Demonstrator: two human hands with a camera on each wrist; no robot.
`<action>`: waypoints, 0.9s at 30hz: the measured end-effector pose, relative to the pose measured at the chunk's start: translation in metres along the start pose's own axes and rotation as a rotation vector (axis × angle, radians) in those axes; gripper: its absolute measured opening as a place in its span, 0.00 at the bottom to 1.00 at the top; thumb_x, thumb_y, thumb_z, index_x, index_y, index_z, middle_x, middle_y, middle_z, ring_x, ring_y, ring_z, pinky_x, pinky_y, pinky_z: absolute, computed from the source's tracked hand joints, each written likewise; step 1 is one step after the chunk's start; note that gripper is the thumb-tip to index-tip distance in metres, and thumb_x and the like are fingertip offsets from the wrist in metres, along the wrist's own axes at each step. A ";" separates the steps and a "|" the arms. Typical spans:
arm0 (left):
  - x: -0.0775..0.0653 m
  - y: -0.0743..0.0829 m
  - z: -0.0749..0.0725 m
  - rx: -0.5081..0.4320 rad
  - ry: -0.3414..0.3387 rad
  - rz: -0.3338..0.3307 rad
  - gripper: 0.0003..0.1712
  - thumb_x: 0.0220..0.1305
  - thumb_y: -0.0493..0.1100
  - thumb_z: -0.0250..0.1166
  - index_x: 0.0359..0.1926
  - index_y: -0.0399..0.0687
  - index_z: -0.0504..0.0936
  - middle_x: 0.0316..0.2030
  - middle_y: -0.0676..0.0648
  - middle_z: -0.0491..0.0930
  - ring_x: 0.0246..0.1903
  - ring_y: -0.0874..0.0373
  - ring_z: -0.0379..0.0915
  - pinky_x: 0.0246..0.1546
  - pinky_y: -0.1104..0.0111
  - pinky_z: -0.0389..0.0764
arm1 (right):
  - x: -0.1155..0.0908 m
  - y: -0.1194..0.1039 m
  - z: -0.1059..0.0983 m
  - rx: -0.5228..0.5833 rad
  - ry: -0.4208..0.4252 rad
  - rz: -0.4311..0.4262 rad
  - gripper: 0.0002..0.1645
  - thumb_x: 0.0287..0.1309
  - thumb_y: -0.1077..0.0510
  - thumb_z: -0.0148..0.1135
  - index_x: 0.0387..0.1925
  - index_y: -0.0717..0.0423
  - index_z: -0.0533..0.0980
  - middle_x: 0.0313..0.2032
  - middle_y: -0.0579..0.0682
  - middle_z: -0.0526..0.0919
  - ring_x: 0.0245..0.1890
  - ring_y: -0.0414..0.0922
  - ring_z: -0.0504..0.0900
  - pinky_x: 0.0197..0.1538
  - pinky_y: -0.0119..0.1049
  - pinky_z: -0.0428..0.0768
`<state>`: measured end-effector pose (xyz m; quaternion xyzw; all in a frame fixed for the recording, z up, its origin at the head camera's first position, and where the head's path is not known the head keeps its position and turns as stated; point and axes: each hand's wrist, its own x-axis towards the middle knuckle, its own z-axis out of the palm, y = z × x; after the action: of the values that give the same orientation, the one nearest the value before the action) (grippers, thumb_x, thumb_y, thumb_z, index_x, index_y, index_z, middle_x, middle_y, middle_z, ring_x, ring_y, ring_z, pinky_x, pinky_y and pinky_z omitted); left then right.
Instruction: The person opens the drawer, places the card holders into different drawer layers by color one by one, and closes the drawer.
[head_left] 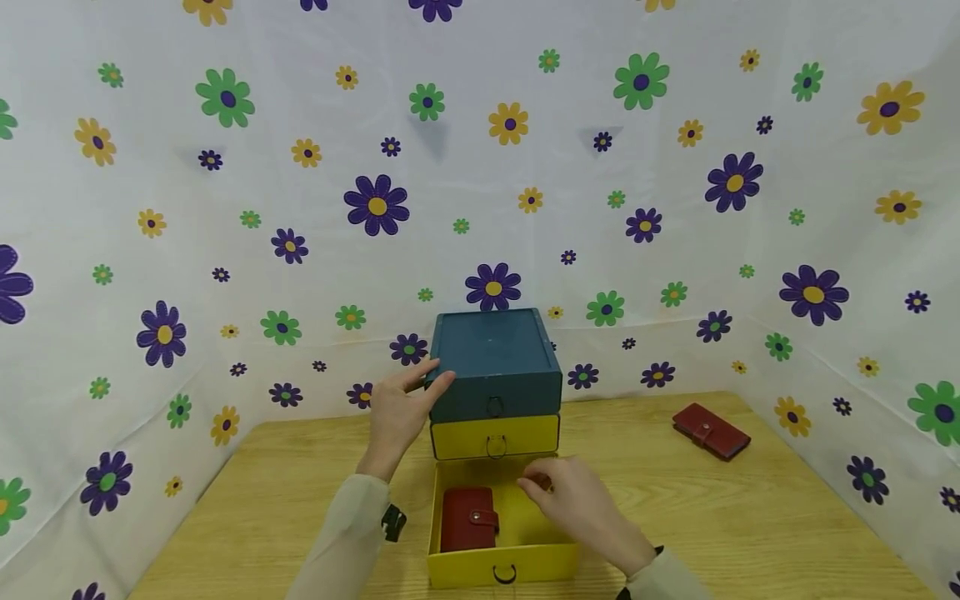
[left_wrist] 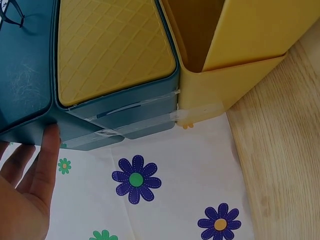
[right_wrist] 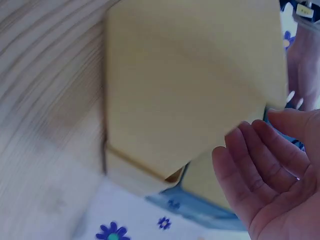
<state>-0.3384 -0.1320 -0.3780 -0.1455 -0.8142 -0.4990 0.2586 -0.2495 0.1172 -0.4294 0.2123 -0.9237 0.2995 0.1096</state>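
A small stacked drawer unit (head_left: 495, 342) with a blue top stands on the table. Its bottom yellow drawer (head_left: 540, 563) is pulled out, and a red snap wallet (head_left: 462, 517) lies in its left part. At the unit's upper left front corner, my left hand (head_left: 401, 412) rests fairly straight fingers on the blue side; the left wrist view shows a fingertip (left_wrist: 50, 137) against it. Above the right part of the open drawer is my right hand (head_left: 573, 500), its fingers loosely bent. In the right wrist view the right hand (right_wrist: 275, 175) holds nothing, beside the drawer's wall.
A second dark red wallet (head_left: 711, 431) lies on the wooden table (head_left: 645, 492) at the right. The middle yellow drawer (head_left: 465, 440) is closed, with a ring pull. Behind everything hangs a white flowered cloth (head_left: 480, 167), which also forms the sides.
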 end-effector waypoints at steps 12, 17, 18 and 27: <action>0.000 0.000 -0.001 0.003 0.001 -0.007 0.30 0.57 0.64 0.68 0.56 0.54 0.84 0.59 0.47 0.80 0.53 0.46 0.81 0.50 0.54 0.83 | -0.006 0.043 -0.020 -0.040 0.126 0.147 0.03 0.60 0.58 0.66 0.33 0.53 0.85 0.28 0.42 0.86 0.27 0.35 0.79 0.34 0.30 0.82; 0.000 -0.001 0.000 0.004 -0.010 -0.011 0.31 0.57 0.66 0.67 0.57 0.56 0.83 0.60 0.48 0.79 0.53 0.47 0.81 0.51 0.54 0.83 | -0.010 0.060 -0.032 -0.058 0.171 0.177 0.03 0.59 0.58 0.67 0.32 0.53 0.85 0.29 0.44 0.87 0.28 0.37 0.81 0.35 0.35 0.84; 0.001 -0.001 0.000 0.002 -0.008 -0.009 0.31 0.57 0.66 0.67 0.57 0.56 0.83 0.59 0.48 0.79 0.53 0.47 0.81 0.51 0.54 0.83 | -0.011 0.063 -0.035 -0.061 0.176 0.176 0.03 0.59 0.58 0.67 0.33 0.53 0.85 0.29 0.44 0.87 0.29 0.38 0.82 0.35 0.36 0.84; 0.001 -0.001 0.000 -0.003 -0.008 0.003 0.31 0.57 0.65 0.68 0.56 0.56 0.84 0.59 0.47 0.80 0.53 0.47 0.81 0.52 0.54 0.82 | -0.011 0.098 -0.048 -0.087 0.169 0.185 0.05 0.60 0.60 0.65 0.33 0.58 0.84 0.30 0.48 0.87 0.28 0.39 0.81 0.32 0.36 0.82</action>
<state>-0.3395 -0.1326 -0.3781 -0.1489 -0.8141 -0.4995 0.2559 -0.2808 0.2217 -0.4446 0.0952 -0.9389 0.2849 0.1681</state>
